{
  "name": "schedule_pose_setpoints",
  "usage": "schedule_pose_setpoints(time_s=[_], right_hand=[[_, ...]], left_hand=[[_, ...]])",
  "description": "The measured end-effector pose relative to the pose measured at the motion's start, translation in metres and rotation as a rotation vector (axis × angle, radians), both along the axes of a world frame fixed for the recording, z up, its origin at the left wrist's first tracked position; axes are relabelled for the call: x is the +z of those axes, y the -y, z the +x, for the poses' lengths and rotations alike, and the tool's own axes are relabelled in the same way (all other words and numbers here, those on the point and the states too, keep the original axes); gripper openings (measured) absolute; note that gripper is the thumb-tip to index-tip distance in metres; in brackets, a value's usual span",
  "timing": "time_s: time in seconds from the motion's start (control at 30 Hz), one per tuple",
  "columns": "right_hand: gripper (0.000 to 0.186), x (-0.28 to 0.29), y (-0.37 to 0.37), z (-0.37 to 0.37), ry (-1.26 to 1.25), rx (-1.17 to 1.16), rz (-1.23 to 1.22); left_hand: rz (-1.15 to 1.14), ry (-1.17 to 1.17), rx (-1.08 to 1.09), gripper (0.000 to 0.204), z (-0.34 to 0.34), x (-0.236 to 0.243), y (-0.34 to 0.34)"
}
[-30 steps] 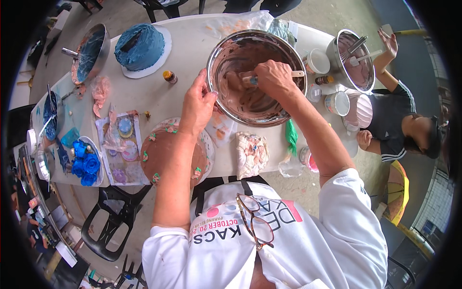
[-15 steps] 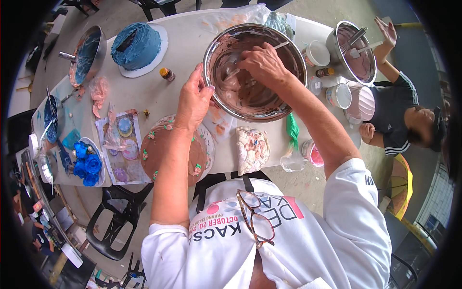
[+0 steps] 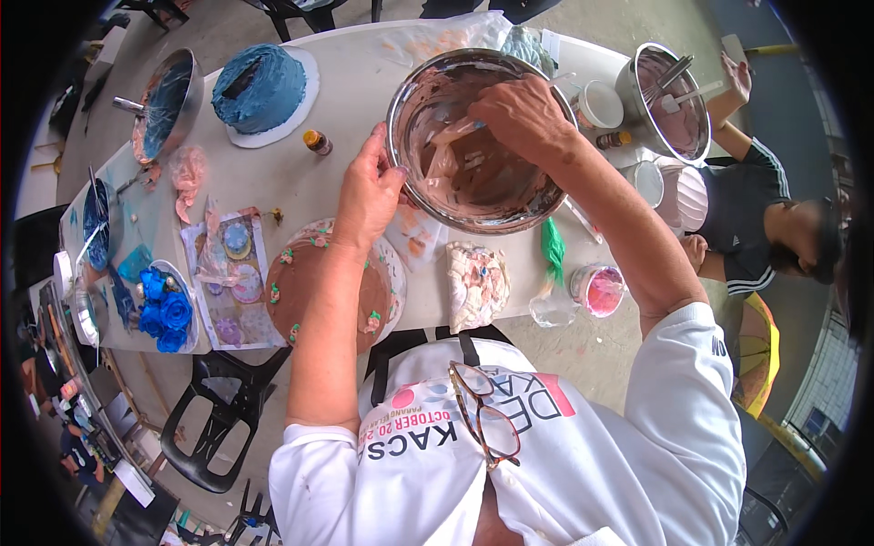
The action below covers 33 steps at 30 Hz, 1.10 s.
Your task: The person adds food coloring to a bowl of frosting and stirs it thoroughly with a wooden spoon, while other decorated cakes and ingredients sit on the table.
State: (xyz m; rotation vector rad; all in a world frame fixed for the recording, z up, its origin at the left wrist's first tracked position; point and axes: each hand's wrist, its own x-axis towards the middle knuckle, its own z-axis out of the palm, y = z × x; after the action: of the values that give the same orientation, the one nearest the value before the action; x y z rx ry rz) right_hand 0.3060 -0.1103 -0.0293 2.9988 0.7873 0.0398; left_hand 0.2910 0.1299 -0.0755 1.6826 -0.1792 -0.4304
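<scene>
Frosting work at a white table (image 3: pixel 414 300). The stainless-steel mixing bowl (image 3: pixel 496 225), at the table's middle in front of the person, contains brown frosting (image 3: pixel 473 187), smeared up the inner wall; I cannot tell whether its base touches the tabletop. The left hand (image 3: pixel 369 187) grips the bowl's left rim, thumb toward the near side. The right hand (image 3: pixel 523 116) is closed around a spatula (image 3: pixel 442 162) over the bowl, its pale blade down in the frosting.

Surrounding containers: at far left, a second steel bowl (image 3: pixel 194 102) holds blue and peach icing with a wire whisk (image 3: pixel 159 125) leaning in it. At upper right, a third steel bowl (image 3: pixel 630 102) holds pinkish-brown frosting, a whisk and a white spatula. Just beside it stands a white tub (image 3: pixel 601 105), its contents unclear to me; nearer the person, a smaller tub (image 3: pixel 580 289) holds something pink. A clear piping bag (image 3: pixel 552 250) with green icing lies near that tub. A brown-frosted round cake (image 3: pixel 309 300) sits on its board, partly behind the left forearm.
</scene>
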Motion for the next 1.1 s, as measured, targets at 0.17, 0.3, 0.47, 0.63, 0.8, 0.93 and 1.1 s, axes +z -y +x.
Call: schedule_pose_setpoints(time_s=[0.17, 0.3, 0.47, 0.63, 0.8, 0.93, 1.1], right_hand=[[0.012, -0.027, 0.013, -0.001, -0.050, -0.167, -0.178], [0.012, -0.020, -0.013, -0.018, -0.149, -0.145, -0.021], [0.011, -0.007, -0.012, -0.006, -0.068, -0.242, -0.084], [0.012, -0.023, -0.014, -0.008, -0.102, -0.112, -0.159], [0.017, -0.001, -0.012, -0.004, -0.076, -0.114, -0.133], [0.014, -0.009, 0.002, -0.009, -0.220, -0.179, -0.266], [0.015, -0.009, -0.010, -0.045, -0.382, -0.299, -0.160]], left_hand=[[-0.030, -0.093, 0.036, 0.061, -0.003, 0.009, 0.010], [0.005, -0.071, 0.026, 0.061, -0.002, 0.006, 0.005], [-0.002, -0.018, 0.039, 0.062, -0.002, -0.005, 0.003], [-0.020, -0.082, 0.040, 0.062, -0.001, 0.002, 0.008], [0.042, -0.043, 0.034, 0.061, 0.001, -0.003, 0.001], [0.027, -0.074, 0.017, 0.061, 0.001, 0.004, 0.007], [-0.040, -0.090, 0.025, 0.060, 0.000, 0.001, 0.004]])
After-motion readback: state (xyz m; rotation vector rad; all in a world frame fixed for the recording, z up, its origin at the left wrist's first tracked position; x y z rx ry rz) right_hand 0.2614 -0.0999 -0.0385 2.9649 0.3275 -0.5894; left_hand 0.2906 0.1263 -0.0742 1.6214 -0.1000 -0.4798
